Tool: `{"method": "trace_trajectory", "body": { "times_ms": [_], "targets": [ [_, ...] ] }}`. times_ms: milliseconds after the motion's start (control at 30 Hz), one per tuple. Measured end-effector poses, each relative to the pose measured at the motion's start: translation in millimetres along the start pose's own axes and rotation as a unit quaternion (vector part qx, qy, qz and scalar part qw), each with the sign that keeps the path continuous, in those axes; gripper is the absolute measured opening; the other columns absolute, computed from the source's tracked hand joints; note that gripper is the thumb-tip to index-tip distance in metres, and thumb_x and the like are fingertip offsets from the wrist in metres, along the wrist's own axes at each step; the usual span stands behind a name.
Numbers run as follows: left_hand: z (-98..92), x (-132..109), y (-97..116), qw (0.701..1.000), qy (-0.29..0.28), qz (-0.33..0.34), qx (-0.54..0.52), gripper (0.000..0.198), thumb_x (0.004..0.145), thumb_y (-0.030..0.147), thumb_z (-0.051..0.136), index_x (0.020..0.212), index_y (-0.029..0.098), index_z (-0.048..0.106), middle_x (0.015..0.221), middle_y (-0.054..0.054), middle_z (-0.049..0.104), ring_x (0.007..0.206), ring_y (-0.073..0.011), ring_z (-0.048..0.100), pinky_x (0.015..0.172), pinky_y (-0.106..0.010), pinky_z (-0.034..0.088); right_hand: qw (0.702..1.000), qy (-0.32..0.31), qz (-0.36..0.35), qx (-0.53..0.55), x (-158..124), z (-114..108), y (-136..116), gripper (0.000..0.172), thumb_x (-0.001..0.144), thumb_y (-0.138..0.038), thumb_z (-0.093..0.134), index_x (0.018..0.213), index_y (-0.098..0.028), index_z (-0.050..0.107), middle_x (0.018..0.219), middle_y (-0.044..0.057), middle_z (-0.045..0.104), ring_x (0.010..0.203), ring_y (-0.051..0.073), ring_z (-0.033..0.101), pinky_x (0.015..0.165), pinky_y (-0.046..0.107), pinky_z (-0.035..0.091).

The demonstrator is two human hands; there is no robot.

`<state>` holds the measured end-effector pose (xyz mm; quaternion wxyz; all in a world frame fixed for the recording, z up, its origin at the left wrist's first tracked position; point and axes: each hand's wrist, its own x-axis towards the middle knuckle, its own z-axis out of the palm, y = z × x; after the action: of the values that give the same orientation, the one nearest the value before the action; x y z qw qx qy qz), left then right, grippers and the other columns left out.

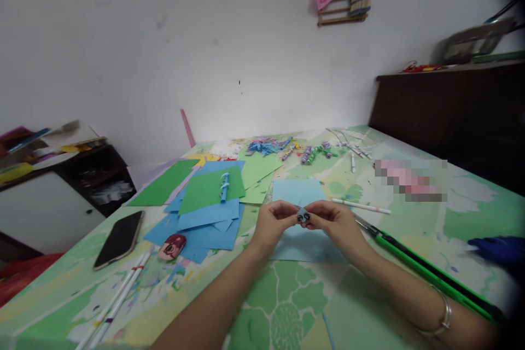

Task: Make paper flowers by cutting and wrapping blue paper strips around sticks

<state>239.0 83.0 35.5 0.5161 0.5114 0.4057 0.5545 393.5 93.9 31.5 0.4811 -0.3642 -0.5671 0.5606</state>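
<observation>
Head view: the left hand (266,227) and right hand (338,224) meet, their fingers (289,222) pinching a small bluish piece (302,213) between them. It is over a light-blue sheet (303,249) on the bench (353,306), a green cutter (429,269) near the right hand.

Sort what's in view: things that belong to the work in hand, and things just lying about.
Probably in the work:
small blue piece, held by the left hand and right hand
light blue paper beneath the hands
green craft knife, perhaps

Probably just lying about:
black phone
blurred blue thing at the right edge
</observation>
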Motion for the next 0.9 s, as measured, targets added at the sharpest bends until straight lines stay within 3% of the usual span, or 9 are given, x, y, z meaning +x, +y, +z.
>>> {"method": "trace_trajectory", "body": {
  "times_ms": [667, 900],
  "targets": [
    [0.8, -0.1, 0.9, 1.000, -0.008, -0.005, 0.030, 0.016, 0.057, 0.022, 0.074, 0.068, 0.012, 0.069, 0.062, -0.005, 0.067, 0.057, -0.0121, 0.059, 0.058, -0.023, 0.046, 0.999, -0.005, -0.011, -0.030, -0.4, -1.5, -1.6, 0.024, 0.066, -0.035, 0.065, 0.076, -0.014, 0.064, 0.064, 0.004, 0.066, 0.057, 0.014, 0.061, 0.059, 0.028, 0.051],
    [0.2, -1.9, -0.7, 0.999, -0.034, -0.007, 0.018, 0.015, 0.057, 0.019, 0.073, 0.068, 0.012, 0.068, 0.064, -0.005, 0.067, 0.060, -0.0123, 0.059, 0.061, -0.024, 0.046, 0.997, -0.019, -0.046, -0.064, 0.6, -3.9, -0.9, 0.024, 0.070, -0.037, 0.062, 0.074, -0.014, 0.063, 0.057, 0.003, 0.063, 0.052, 0.012, 0.057, 0.050, 0.024, 0.047]
  ]
}}
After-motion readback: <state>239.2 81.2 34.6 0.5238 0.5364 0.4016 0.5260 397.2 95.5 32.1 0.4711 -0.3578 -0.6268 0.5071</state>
